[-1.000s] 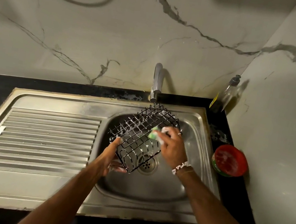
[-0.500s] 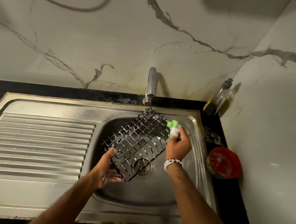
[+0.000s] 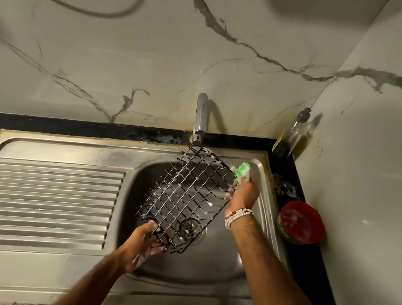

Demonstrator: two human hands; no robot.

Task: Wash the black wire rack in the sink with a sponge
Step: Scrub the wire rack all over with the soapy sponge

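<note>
Head view. Left hand (image 3: 143, 244), soapy, fingers curled round the near corner of black wire grid rack (image 3: 187, 200), just left of round steel drain (image 3: 190, 227). Right hand (image 3: 243, 194), white bead bracelet (image 3: 237, 216) at the wrist, pinching foamy green sponge (image 3: 243, 171) at the rack's far right corner, beyond and right of the drain. Rack held tilted over the drain, dotted with suds, far corner just below chrome tap (image 3: 201, 118). Stainless steel sink (image 3: 198, 297) around the drain; ribbed draining board (image 3: 48, 196) well left of it. Red round tub (image 3: 299, 222) and clear pump bottle (image 3: 293, 134) right of the drain, on black counter (image 3: 66, 128).
</note>
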